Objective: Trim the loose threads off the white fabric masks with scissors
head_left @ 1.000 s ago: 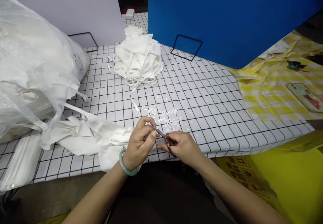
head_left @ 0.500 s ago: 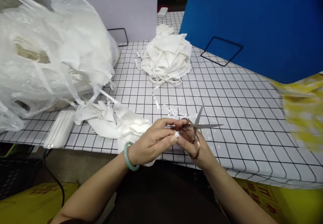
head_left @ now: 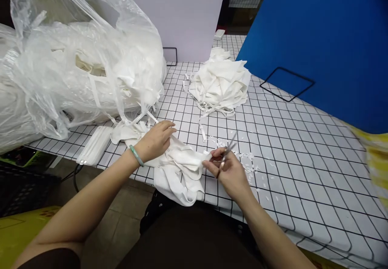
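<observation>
A bunched white fabric piece (head_left: 184, 162) lies along the table's front edge, one part drooping over it. My left hand (head_left: 155, 140) is over its left part with fingers stretched out and nothing in them; whether it touches the fabric I cannot tell. My right hand (head_left: 233, 172) pinches the fabric's right end between thumb and fingertips. In the same hand sit the scissors (head_left: 224, 158), blurred, blades pointing up and away. Small white clippings (head_left: 249, 168) are scattered beside and beyond that hand.
A large clear plastic bag (head_left: 127, 54) stuffed with white pieces stands at the left. Behind is a pile of white fabric pieces (head_left: 220, 81). A white power strip (head_left: 93, 145) lies at the front left edge. A blue panel (head_left: 327, 38) and a pale panel (head_left: 188, 14) stand behind.
My hands, close together before, are now apart. The left has moved left over the fabric. The right now holds the fabric's end, and its scissors, spread before, look closer together. The view has shifted left.
</observation>
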A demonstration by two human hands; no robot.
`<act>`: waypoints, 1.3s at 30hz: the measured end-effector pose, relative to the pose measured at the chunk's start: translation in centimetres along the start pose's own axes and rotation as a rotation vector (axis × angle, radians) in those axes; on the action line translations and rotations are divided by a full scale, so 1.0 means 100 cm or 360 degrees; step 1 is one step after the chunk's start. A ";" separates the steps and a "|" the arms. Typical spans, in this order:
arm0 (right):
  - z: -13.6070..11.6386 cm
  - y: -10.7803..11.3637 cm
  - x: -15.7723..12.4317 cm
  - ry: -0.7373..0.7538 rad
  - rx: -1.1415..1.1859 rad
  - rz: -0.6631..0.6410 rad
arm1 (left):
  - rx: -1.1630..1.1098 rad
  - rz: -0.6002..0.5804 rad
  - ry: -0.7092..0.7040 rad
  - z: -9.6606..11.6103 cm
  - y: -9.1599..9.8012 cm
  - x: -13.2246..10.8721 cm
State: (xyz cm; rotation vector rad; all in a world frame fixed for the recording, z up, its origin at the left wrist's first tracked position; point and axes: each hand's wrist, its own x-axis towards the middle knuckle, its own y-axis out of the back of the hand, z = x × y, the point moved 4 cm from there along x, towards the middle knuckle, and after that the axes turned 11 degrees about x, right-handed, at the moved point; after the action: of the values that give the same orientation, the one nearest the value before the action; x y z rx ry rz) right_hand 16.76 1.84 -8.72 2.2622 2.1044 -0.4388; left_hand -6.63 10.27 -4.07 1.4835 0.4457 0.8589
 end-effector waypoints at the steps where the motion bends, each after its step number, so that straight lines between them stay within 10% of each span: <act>1: 0.002 -0.003 0.000 -0.0018 -0.0067 0.0008 | -0.0036 -0.0045 0.0059 0.009 -0.004 0.000; 6: 0.008 -0.009 -0.003 0.0036 -0.0039 -0.0061 | -0.0295 -0.0514 0.0360 0.038 -0.020 0.002; 11: 0.012 -0.004 -0.017 0.0164 -0.0156 -0.0058 | -0.0706 -0.0679 0.0367 0.021 0.020 0.031; 15: 0.015 -0.021 -0.028 0.0246 -0.0213 -0.0166 | -0.1214 -0.0541 0.0620 0.003 0.039 0.061; 19: 0.003 -0.041 -0.035 0.0380 -0.0199 -0.0358 | -0.0804 -0.0293 0.0779 -0.010 0.027 0.066; 25: -0.036 -0.033 -0.018 0.0453 0.0161 -0.0241 | -0.0551 0.0203 0.0541 -0.002 0.035 0.013; 32: -0.039 -0.008 0.018 0.0251 0.0556 0.0138 | -0.0878 -0.0807 0.0219 0.009 0.026 -0.071; 39: -0.008 0.000 0.022 0.0175 0.0445 0.0241 | 0.0168 -0.0224 0.1229 -0.095 0.091 -0.087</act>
State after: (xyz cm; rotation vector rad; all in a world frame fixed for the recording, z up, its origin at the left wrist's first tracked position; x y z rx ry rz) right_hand 17.01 4.19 -8.43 2.6330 2.0092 -0.6524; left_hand -21.23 9.25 1.90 1.1503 1.1634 1.2969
